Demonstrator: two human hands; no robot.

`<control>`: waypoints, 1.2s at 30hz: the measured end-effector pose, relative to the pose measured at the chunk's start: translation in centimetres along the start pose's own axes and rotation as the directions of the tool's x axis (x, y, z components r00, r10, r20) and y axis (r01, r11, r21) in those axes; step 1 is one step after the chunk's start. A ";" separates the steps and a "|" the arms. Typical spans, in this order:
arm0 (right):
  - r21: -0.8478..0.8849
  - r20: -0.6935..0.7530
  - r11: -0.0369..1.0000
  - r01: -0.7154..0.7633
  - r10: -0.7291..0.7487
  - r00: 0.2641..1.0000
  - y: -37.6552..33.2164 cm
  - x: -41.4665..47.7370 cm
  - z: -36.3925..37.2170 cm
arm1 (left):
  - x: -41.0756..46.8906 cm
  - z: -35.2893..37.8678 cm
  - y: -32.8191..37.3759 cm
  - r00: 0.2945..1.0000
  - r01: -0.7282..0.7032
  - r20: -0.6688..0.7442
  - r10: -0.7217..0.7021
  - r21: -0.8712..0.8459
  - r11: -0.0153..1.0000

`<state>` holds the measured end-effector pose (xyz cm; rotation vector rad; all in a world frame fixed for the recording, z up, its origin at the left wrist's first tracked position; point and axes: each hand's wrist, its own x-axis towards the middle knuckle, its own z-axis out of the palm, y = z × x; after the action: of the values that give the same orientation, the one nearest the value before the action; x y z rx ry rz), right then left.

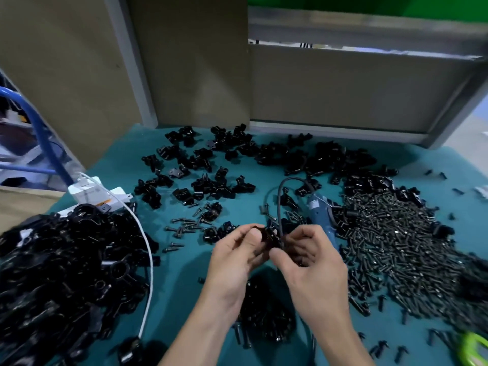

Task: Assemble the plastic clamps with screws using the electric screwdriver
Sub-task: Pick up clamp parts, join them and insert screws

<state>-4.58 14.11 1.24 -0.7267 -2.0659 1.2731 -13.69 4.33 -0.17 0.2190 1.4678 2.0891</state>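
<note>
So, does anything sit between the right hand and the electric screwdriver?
Nothing visible blocks it. The electric screwdriver lies just beyond the right hand. Its own black cable loops down beside the clamp, which the left hand also grips.

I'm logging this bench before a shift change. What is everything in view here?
clamp: one, black, held between both hands
clamp heap: one, black, near left
clamp parts: many, black, scattered across the far table
small heap: one, black parts, under the wrists
screw heap: one, dark, right
loose screws: several, dark, left of the hands
screwdriver: one, blue, lying beyond the right hand
black cable: one, looping off the screwdriver
white cable: one, along the clamp heap
adapter: white, count unclear, far left
tube: one, blue, left edge
panels: brown, behind the table
table: one, teal
green item: one, bottom right corner, cut off
left hand: pinches the clamp
right hand: pinches the clamp
</note>
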 end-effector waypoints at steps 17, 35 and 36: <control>-0.073 0.135 0.990 -0.123 0.132 0.982 1.6 0.9 -1.5 | -0.1 0.4 -0.8 0.992 -0.121 0.074 0.100 0.415 0.902; -0.551 0.592 0.818 0.164 0.246 0.767 1.3 0.0 -3.0 | 2.1 -4.2 2.7 0.980 0.076 -0.154 -0.125 -0.288 0.955; -0.575 0.616 0.793 0.203 0.257 0.744 1.3 -0.2 -2.8 | 2.1 -4.6 2.7 0.979 0.066 -0.164 -0.117 -0.284 0.957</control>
<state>-2.22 16.06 0.99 -0.5995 -3.1789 0.9224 -18.41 1.05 0.14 -0.1476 1.2364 2.2540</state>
